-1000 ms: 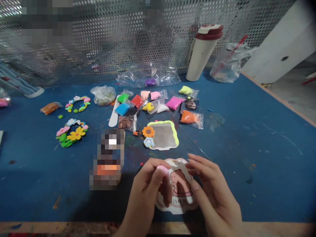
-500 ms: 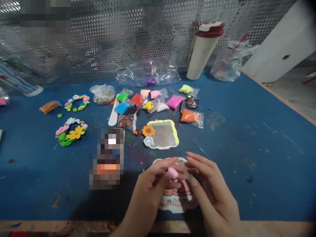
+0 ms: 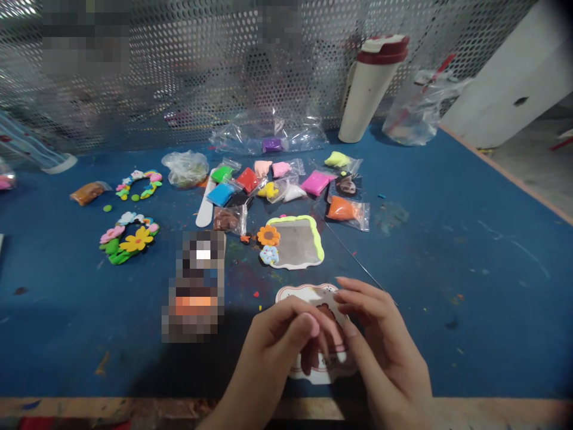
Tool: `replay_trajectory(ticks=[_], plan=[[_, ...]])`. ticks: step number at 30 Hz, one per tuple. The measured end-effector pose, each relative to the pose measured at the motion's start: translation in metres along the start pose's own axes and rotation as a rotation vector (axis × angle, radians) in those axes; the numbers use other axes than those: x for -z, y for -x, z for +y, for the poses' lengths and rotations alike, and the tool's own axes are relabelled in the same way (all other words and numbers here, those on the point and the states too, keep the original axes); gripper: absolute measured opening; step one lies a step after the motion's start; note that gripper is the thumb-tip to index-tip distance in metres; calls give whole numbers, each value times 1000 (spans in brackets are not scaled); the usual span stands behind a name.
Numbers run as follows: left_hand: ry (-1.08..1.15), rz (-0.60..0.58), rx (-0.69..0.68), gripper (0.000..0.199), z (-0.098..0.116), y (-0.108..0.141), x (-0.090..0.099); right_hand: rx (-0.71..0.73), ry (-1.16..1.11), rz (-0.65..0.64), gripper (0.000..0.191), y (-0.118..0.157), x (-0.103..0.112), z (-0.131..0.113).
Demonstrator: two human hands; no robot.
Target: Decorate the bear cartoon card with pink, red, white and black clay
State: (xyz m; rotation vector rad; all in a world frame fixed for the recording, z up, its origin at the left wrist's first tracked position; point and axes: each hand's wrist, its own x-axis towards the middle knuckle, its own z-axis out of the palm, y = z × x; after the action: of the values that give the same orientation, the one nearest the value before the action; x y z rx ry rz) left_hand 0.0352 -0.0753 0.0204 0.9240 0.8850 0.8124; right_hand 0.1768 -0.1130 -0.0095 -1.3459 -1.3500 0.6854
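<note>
Between the thumb and fingers of my left hand (image 3: 286, 334) is a small lump of pink clay (image 3: 315, 326), partly covered by the thumb. My right hand (image 3: 380, 334) is beside it, fingers stretched and curved, with nothing visible in them. Under both hands lies a white card with a scalloped edge (image 3: 290, 292), printed with a brown figure and writing, largely hidden. Just beyond it lies a small mirror (image 3: 298, 243) edged with lime-green clay, bearing an orange flower (image 3: 268, 235) and a light-blue flower (image 3: 269, 255) on its left side.
Several bagged clays, such as the orange one (image 3: 342, 209), lie behind the mirror. A thin metal rod (image 3: 353, 254) is to its right. The pixelated phone-like object (image 3: 197, 286) and flower-decorated ring (image 3: 129, 239) are on the left. A tall cup (image 3: 371, 92) stands at the back.
The fingers of my left hand have curled in, and the pink clay has shifted slightly down between thumb and fingers. My right hand has barely moved.
</note>
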Motion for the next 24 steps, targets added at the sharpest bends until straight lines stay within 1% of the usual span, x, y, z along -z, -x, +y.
replay_trajectory(ticks=[1, 2, 3, 4, 5, 7, 8, 10, 11, 13, 15, 18, 19, 20, 22, 24], plan=[[20, -10, 41, 37, -1, 2, 0, -1, -3, -5, 27, 0, 0, 0], [38, -22, 77, 44, -2, 3, 0, -2, -3, -6, 26, 0, 0, 0], [54, -32, 116, 45, -2, 4, -1, -3, 0, -5, 25, 0, 0, 1], [68, -40, 147, 41, -1, 4, -1, -5, 3, -6, 25, 0, 0, 1], [76, -40, 162, 32, -1, 4, -2, -6, 6, -8, 26, 0, 0, 1], [53, -22, 134, 9, 2, 3, -3, 8, 11, -12, 27, 0, 0, 1], [17, -10, 97, 3, 4, 2, -3, 16, 14, -7, 27, 0, 0, 1], [-78, 8, 25, 7, 6, 1, -2, 18, 20, 0, 28, 0, 1, 1], [-116, 8, 12, 12, 6, 0, -1, 15, 19, 4, 28, 1, 1, 1], [-146, 20, 21, 19, 6, 0, 0, 7, 5, -3, 29, 2, 2, 2], [-135, 38, 18, 21, 6, 1, 0, 5, -6, -12, 30, 2, 2, 3], [-50, 56, 15, 14, 6, 2, -2, -12, -14, -4, 28, 2, 1, 3], [-26, 72, 27, 11, 6, 3, -3, -16, -17, 0, 27, 2, 1, 3], [-21, 99, 43, 12, 6, 4, -4, -19, -24, 4, 26, 2, 1, 3], [-77, 172, 74, 20, 6, 5, -5, -21, -37, 4, 26, 2, 1, 3], [-150, 202, 76, 26, 5, 6, -5, -26, -42, 8, 25, 2, 0, 2]])
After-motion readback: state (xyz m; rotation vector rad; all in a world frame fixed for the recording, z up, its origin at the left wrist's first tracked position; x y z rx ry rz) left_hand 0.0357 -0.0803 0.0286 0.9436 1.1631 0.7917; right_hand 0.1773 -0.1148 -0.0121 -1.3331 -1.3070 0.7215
